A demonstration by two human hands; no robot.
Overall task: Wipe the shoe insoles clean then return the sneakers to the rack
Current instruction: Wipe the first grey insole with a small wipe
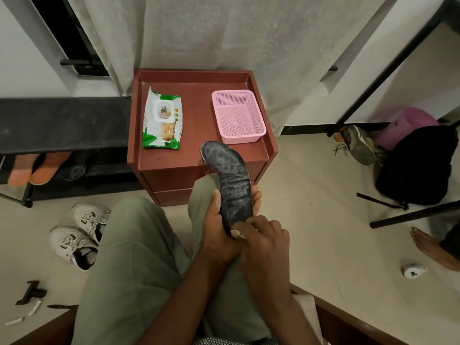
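- At the left edge of the frame, a dark shoe rack [62, 125] is holding orange slippers [39, 168].
- In the lower left, two white sneakers [79, 232] are sitting on the floor.
- At centre, a red-brown bench [199, 155] is carrying a wet-wipe pack [162, 119] and a pink basket [237, 115].
- Below it, the left hand [219, 227] is gripping a dark insole [230, 183], thumb and fingers curled round its edges.
- The right hand [261, 235] is pinching a white wipe [237, 234] against the insole's near end.
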